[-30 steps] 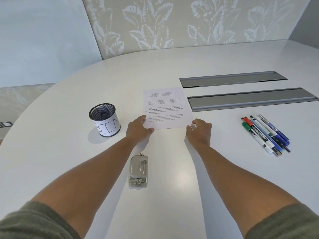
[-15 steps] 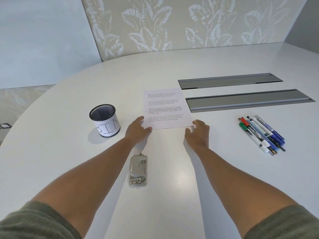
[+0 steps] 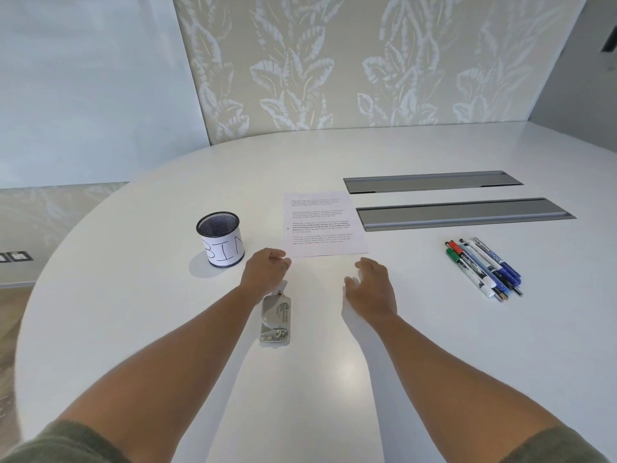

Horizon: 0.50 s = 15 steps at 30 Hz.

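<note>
A printed sheet of paper [image 3: 320,225] lies flat on the white table [image 3: 133,329]. My left hand [image 3: 265,270] hovers just below the sheet's near left corner, fingers loosely curled and holding nothing. My right hand [image 3: 370,287] is a little below the sheet's near edge, fingers relaxed and apart from the paper. A metal hole punch [image 3: 275,320] lies on the table between my forearms, just under my left hand.
A black mesh cup labelled BIN [image 3: 221,239] stands left of the sheet. Several markers and pens [image 3: 484,267] lie in a row at the right. Two grey cable hatches [image 3: 464,213] are set into the table behind them.
Both hands have let go of the sheet's near corners and drawn back toward me. The right hand has pulled back farther. The sheet lies still.
</note>
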### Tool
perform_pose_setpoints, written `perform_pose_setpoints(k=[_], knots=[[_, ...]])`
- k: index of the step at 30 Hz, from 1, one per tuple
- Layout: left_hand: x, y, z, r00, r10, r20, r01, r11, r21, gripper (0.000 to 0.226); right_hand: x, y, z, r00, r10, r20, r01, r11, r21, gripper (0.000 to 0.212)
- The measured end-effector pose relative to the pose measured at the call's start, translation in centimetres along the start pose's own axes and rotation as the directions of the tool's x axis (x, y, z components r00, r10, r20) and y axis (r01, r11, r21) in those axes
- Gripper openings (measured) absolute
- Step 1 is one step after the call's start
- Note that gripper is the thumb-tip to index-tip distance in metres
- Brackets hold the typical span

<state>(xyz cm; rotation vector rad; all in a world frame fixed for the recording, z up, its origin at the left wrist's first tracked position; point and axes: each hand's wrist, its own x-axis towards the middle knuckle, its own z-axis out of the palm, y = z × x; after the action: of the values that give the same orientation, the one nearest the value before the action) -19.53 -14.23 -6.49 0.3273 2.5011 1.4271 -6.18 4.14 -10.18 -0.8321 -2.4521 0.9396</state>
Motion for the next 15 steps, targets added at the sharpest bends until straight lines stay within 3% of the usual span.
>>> perform_pose_setpoints(k=[4,9,12,15], knots=[[-1.9,-0.4,-1.2,0.999,-0.036,-0.004,0.036,0.999,-0.017,0.026,-2.4,-0.9,0.1,0.999,-0.05,0.016,0.051,0.998,-0.026,0.041],[-4.1,-1.1,-2.6,0.994,-0.094,-0.047,0.098,0.992,0.086,0.019,-4.8,-1.9,0.4,0.99,-0.132,0.045,0.136,0.987,-0.09,0.043],[-5.4,-1.1,-3.2,0.986,-0.158,-0.049,0.163,0.975,0.15,0.043,-6.0,-2.3,0.8,0.977,-0.195,0.092,0.207,0.966,-0.155,0.044],[-6.4,-1.3,-3.6,0.974,-0.228,-0.006,0.226,0.958,0.178,0.046,-7.0,-2.5,1.2,0.969,-0.205,0.137,0.23,0.954,-0.194,0.046]])
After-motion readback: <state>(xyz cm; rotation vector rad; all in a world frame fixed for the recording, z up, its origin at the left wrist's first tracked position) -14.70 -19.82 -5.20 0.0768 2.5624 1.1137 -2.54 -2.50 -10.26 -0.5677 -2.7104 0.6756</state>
